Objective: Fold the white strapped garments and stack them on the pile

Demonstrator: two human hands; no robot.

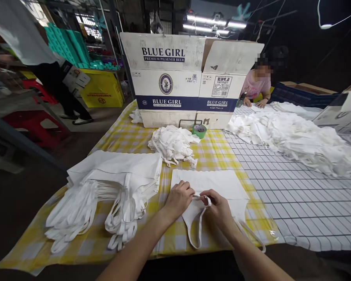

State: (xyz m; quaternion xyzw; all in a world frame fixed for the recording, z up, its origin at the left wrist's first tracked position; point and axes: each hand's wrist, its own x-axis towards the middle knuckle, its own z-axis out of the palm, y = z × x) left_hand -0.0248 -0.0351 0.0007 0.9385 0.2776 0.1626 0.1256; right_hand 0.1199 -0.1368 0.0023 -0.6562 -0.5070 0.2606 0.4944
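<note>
A white strappy top, like a camisole (210,179), lies flat on the table in front of me, its thin straps toward me. My left hand (179,197) has its fingers closed on the fabric edge near the middle of the top. Close beside it, my right hand (218,205) pinches a strap (200,228) that loops down toward the table's front edge. To the left lies a neat stack of similar white tops (114,168), with bunches of straps hanging forward. A loose heap of white garments (172,142) sits just beyond my hands.
A BLUE GIRL beer carton (166,84) stands at the back, with a green tape roll (199,130) before it. A large white garment pile (295,132) covers the right side. Across the table sits a person (259,84); another person (26,39) stands at left.
</note>
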